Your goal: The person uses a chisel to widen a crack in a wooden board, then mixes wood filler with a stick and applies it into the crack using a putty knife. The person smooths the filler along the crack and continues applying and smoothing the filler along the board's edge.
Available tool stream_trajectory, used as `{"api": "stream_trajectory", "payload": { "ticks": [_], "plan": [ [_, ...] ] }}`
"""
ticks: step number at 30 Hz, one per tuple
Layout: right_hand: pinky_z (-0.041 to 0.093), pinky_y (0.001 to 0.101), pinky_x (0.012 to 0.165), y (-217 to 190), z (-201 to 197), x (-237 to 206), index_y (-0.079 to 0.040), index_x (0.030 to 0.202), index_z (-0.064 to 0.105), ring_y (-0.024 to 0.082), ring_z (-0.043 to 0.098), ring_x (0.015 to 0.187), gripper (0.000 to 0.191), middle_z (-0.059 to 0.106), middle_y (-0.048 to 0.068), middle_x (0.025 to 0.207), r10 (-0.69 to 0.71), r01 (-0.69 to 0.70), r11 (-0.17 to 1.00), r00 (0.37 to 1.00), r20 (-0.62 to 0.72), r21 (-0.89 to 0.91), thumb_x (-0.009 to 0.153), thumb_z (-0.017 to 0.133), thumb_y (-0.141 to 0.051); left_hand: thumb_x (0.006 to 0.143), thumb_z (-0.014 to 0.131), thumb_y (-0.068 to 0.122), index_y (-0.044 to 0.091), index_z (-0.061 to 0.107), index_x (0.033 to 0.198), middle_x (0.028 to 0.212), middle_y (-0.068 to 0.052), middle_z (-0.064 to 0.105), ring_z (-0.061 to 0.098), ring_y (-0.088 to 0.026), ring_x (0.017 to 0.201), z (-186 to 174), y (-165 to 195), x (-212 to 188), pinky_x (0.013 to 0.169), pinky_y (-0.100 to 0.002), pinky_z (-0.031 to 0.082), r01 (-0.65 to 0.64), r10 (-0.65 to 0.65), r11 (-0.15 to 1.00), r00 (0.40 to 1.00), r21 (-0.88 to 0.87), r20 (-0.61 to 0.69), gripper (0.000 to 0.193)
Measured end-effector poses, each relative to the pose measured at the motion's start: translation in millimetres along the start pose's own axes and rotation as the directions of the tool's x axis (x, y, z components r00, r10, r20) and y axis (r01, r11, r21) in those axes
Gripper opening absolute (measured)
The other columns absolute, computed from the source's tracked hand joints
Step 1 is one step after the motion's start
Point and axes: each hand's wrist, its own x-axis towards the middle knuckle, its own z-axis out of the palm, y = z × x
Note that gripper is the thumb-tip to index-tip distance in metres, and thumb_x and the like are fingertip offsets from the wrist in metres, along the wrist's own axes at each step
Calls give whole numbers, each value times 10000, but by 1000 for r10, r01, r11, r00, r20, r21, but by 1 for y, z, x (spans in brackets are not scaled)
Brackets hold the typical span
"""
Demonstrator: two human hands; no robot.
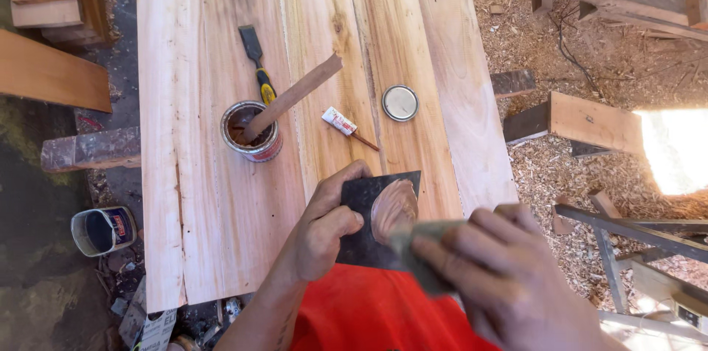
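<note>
your left hand [324, 229] has its grip closed on a dark square plate [369, 207], thumb across the top face and fingers curled at its left edge; the plate sits tilted above the near end of the surface [214, 196], a run of pale wooden boards laid side by side; a smear of brown paste [394, 209] lies on the plate's right half. your right hand [509, 277] is low and close to the camera, blurred, its grip closed on a flat greyish scraper [417, 251] whose tip meets the paste at the plate's lower right edge — the exact blade shape cannot be made out through the blur.

farther up the boards stands an open tin [251, 130] holding brown paste, with a flat wooden stick [295, 94] leaning out of it toward the upper right; just beyond the tin lies a chisel [257, 63] with a yellow and black handle, blade pointing away from you. to the right of the tin a small white tube [340, 121] lies on the wood, and past that the round metal lid [400, 102] rests flat — well apart from the tin.

left of the boards, on the ground, a grey can [103, 231] lies on its side; wood shavings [546, 167] cover the ground on the right.
</note>
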Motion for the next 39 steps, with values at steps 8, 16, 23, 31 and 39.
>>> {"api": "stream_trajectory", "payload": {
  "ticks": [8,16,23,31,39],
  "plan": [
    [454,322,696,15,37,-27,-92,1091,745,173,589,828,351,612,20,935,91,-38,992,866,-491,117,750,827,-90,709,484,88,-90,532,1257,1146,-211,677,687,-289,1053,-6,-25,4,989,-420,558,20,-173,716,974,-698,-149,579],
    [475,362,698,11,66,-45,-56,1140,732,242,567,857,453,597,55,972,-8,2,1000,915,-404,-17,700,840,-50,797,495,81,-90,560,1267,1179,-236,681,679,-353,1084,0,-48,9,1021,-498,527,46,-198,577,977,-816,-85,505],
    [503,361,737,16,49,-76,-79,1117,793,199,595,852,444,665,29,995,112,-114,993,956,-273,7,691,756,-199,757,491,112,-108,580,1256,1211,-258,688,687,-365,1111,-3,-45,13,1040,-494,525,140,-254,513,967,-847,6,553],
    [599,317,878,45,75,-73,46,1264,599,193,712,992,499,713,142,1102,748,-79,159,661,-67,984,866,811,-168,776,494,83,-88,570,1294,1204,-232,686,691,-332,1088,17,-58,25,1027,-478,537,188,-241,604,969,-775,47,550],
    [608,333,743,63,100,-97,111,1184,622,180,720,831,384,742,161,980,717,-237,-202,625,308,950,845,739,-25,794,494,87,-110,585,1239,1176,-231,691,692,-335,1067,22,-71,30,1015,-477,551,123,-233,640,972,-759,-39,495]
  ]
}}
